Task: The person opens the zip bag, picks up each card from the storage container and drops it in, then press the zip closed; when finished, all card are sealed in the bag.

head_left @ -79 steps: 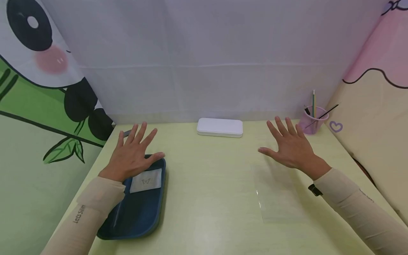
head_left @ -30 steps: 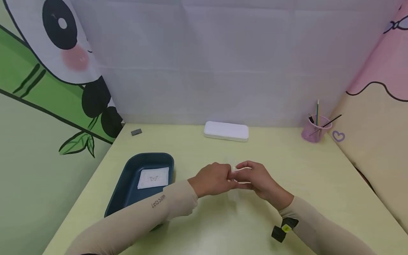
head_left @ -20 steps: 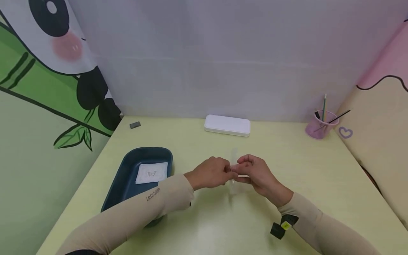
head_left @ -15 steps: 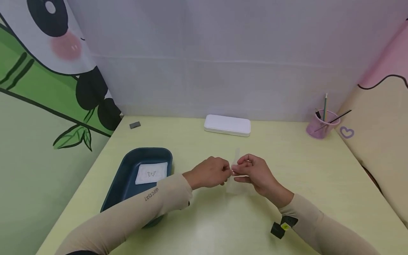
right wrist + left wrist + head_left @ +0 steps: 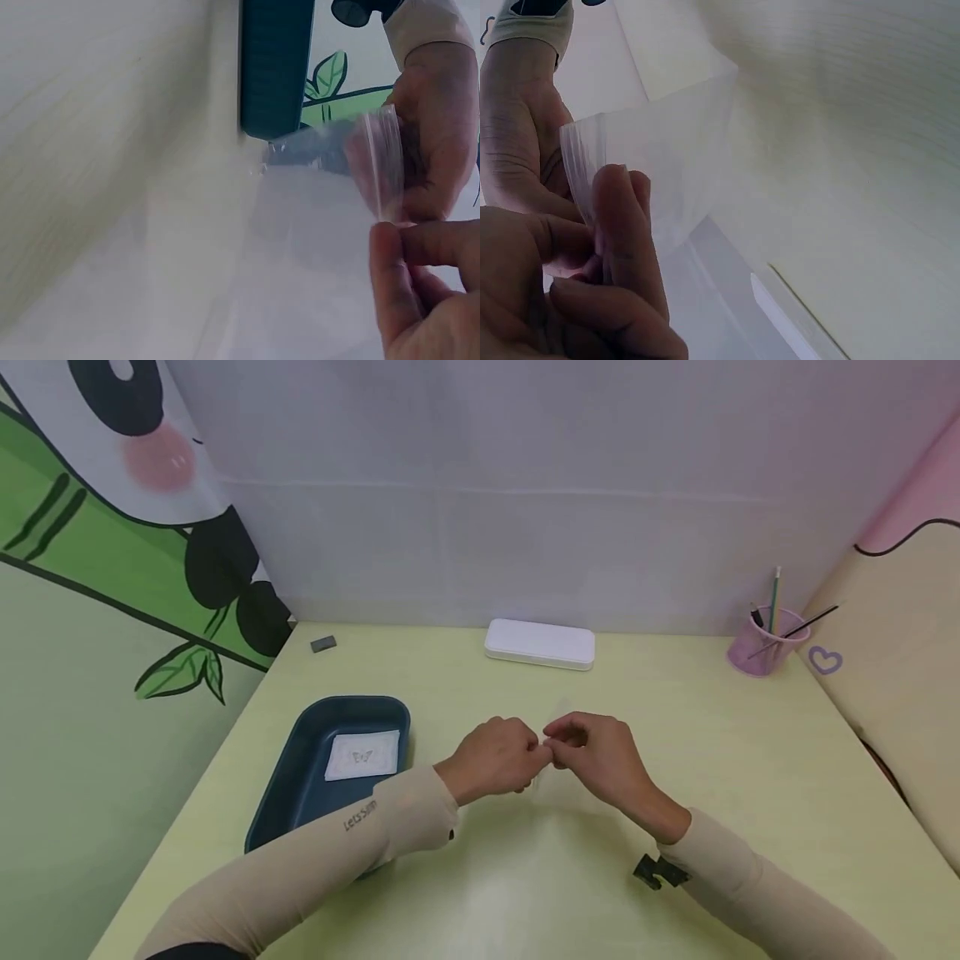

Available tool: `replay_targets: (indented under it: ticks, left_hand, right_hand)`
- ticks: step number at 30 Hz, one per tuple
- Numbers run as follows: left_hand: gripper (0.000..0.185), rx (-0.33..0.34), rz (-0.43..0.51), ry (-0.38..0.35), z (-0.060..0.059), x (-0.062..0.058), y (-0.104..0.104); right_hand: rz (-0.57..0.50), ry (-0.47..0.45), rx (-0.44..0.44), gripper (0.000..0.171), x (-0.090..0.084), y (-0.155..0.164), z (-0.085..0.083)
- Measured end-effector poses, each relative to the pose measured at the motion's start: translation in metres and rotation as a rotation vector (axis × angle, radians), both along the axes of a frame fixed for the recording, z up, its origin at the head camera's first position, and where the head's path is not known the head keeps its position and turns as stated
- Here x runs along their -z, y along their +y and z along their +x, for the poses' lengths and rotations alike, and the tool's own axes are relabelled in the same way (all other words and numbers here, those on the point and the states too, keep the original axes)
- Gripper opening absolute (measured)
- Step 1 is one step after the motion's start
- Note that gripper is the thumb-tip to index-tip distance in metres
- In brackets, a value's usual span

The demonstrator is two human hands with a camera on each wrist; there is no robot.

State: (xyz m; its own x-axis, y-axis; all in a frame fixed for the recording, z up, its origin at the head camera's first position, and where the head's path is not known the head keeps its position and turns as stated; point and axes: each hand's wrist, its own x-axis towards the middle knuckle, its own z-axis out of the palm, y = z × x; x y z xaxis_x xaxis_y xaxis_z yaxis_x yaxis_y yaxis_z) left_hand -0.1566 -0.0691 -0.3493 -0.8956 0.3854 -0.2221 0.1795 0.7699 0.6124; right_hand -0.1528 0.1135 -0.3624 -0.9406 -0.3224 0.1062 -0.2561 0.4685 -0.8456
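Note:
A clear plastic zip bag (image 5: 379, 165) is held up between my two hands above the middle of the table. My left hand (image 5: 498, 756) pinches its ridged zip edge with curled fingers. At the same edge, my right hand (image 5: 600, 760) pinches between thumb and forefinger, its fingertips touching or nearly touching the left ones. In the left wrist view the sheer body of the bag (image 5: 667, 150) spreads away from the fingers. From the head view the bag is faint and mostly hidden by the hands. Whether its mouth is parted, I cannot tell.
Left of my hands stands a dark blue tray (image 5: 300, 793), partly covered by my left forearm. A white rectangle with a butterfly drawing (image 5: 352, 768) lies in it. Along the back are a small grey block (image 5: 323, 644), a white case (image 5: 540, 644) and a pink cup (image 5: 759, 647) holding pencils.
Both hands were spread apart over the table, with the bag lying flat at right. They came together and took hold of it. Lately the right fingers have closed in toward the left ones.

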Motion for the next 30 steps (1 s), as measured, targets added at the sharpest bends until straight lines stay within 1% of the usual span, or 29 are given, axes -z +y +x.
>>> replay_targets:
  ticks: [2,4,6,7,9,11,13,15,17,20,21,24,25,26,28,30]
  left_hand:
    - [0.040,-0.024,-0.026,0.009,0.000,0.000,-0.005]
    - [0.040,-0.062,-0.078,0.010,-0.001,-0.001,-0.011]
    - [0.037,-0.100,-0.127,0.013,-0.002,-0.002,-0.016]
    - [0.034,-0.107,-0.143,0.009,-0.003,-0.003,-0.016]
    - [0.028,-0.088,-0.157,0.002,-0.003,-0.005,-0.013]
    - [0.027,-0.042,-0.169,0.024,-0.005,-0.007,-0.006]
    - [0.028,-0.007,-0.173,0.042,-0.006,-0.008,0.003]
    - [0.035,0.006,-0.185,0.069,-0.007,-0.008,0.009]
    - [0.041,-0.010,-0.185,0.080,-0.008,-0.008,0.012]
    - [0.039,-0.043,-0.184,0.089,-0.009,-0.009,0.011]
    - [0.037,-0.054,-0.188,0.088,-0.009,-0.009,0.009]
    - [0.032,-0.059,-0.209,0.088,-0.010,-0.010,0.006]
    - [0.032,-0.056,-0.212,0.081,-0.010,-0.010,0.006]
    - [0.033,-0.049,-0.218,0.076,-0.011,-0.010,0.005]
    - [0.036,-0.022,-0.229,0.041,-0.011,-0.008,0.006]
    - [0.039,0.007,-0.249,0.006,-0.012,-0.005,0.006]
  right_hand:
    - [0.041,-0.015,0.003,0.014,-0.001,0.003,0.000]
    - [0.096,-0.020,0.000,0.016,-0.003,0.008,0.000]
    - [0.174,0.003,-0.018,0.019,-0.005,0.011,0.000]
    - [0.212,0.018,-0.033,0.021,-0.006,0.012,0.000]
    - [0.279,0.067,-0.092,0.025,-0.012,0.010,-0.001]
    - [0.341,0.128,-0.148,0.029,-0.017,0.006,-0.001]
    - [0.389,0.188,-0.166,0.030,-0.022,0.001,0.000]
    - [0.464,0.265,-0.145,0.027,-0.025,-0.003,0.002]
    - [0.552,0.360,-0.092,0.024,-0.025,-0.005,0.006]
    - [0.698,0.533,-0.005,0.013,-0.026,-0.003,0.011]
    - [0.738,0.583,0.025,0.012,-0.026,-0.002,0.013]
    - [0.807,0.680,0.072,0.014,-0.031,0.002,0.021]
    - [0.810,0.687,0.070,0.015,-0.034,0.003,0.024]
    - [0.802,0.666,0.052,0.018,-0.036,0.004,0.028]
    - [0.758,0.582,-0.011,0.030,-0.039,0.005,0.032]
    - [0.717,0.463,-0.075,0.041,-0.040,0.006,0.033]
